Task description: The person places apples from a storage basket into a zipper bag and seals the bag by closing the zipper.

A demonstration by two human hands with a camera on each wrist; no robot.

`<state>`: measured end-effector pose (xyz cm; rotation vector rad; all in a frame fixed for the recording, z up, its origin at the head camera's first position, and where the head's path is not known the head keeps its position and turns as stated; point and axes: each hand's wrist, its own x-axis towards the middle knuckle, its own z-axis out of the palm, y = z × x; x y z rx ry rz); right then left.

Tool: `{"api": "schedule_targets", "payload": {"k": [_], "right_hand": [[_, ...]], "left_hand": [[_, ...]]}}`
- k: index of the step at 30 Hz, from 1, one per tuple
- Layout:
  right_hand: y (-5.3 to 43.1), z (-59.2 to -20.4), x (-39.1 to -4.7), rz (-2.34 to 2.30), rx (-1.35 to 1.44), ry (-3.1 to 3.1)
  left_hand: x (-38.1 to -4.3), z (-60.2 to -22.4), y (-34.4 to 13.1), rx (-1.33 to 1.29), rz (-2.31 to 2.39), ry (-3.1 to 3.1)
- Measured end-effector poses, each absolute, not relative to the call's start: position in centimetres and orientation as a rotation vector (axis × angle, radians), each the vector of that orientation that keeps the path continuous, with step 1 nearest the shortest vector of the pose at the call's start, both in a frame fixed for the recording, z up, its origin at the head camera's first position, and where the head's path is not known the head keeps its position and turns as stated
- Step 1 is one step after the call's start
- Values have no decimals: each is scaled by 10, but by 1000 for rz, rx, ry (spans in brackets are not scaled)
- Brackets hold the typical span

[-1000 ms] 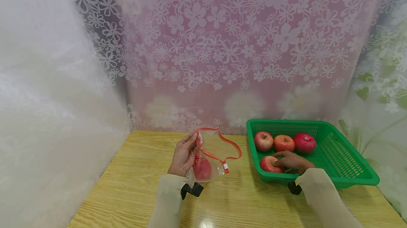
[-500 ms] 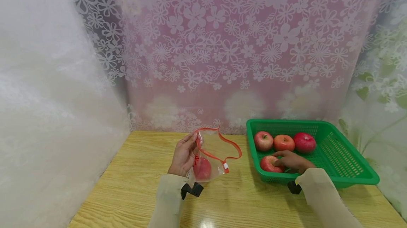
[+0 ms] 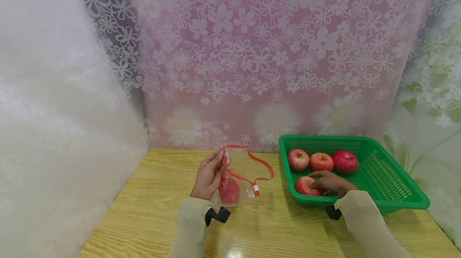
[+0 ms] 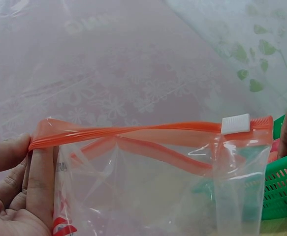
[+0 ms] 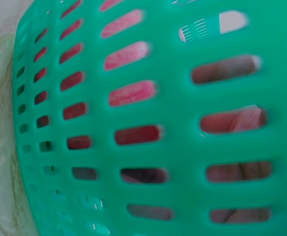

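Note:
My left hand (image 3: 208, 176) pinches the edge of a clear zip bag (image 4: 133, 191) between thumb and fingers. The bag's orange-red rim gapes wide, with a white slider (image 4: 236, 124) at its right end. A red apple (image 3: 229, 191) shows through the plastic at the bottom of the bag. Over the near wall of a green basket (image 3: 399, 174), my right hand (image 3: 333, 183) reaches in and grips a red-yellow apple (image 3: 304, 186) at the near left corner. From the right wrist, the basket's slotted wall (image 5: 182, 147) covers most of the hand and apple.
Along the basket's far side sit a pinkish apple (image 3: 298, 159), an orange-red apple (image 3: 321, 162) and a deep red apple (image 3: 345, 161). The wooden table (image 3: 151, 218) ends at a flowered curtain (image 3: 230, 70) behind. Pale sheeting (image 3: 72, 110) hangs at the left.

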<state>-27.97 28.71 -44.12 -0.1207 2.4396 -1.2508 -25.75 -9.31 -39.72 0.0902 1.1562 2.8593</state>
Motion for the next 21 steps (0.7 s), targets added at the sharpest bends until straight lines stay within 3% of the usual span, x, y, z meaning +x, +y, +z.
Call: {"api": "schedule_targets", "payload": {"k": [21], "right_hand": [[288,-441,-280,-1283,-98,2443]], "left_hand": [[-257,-397,-94,117,2858,1165]]}}
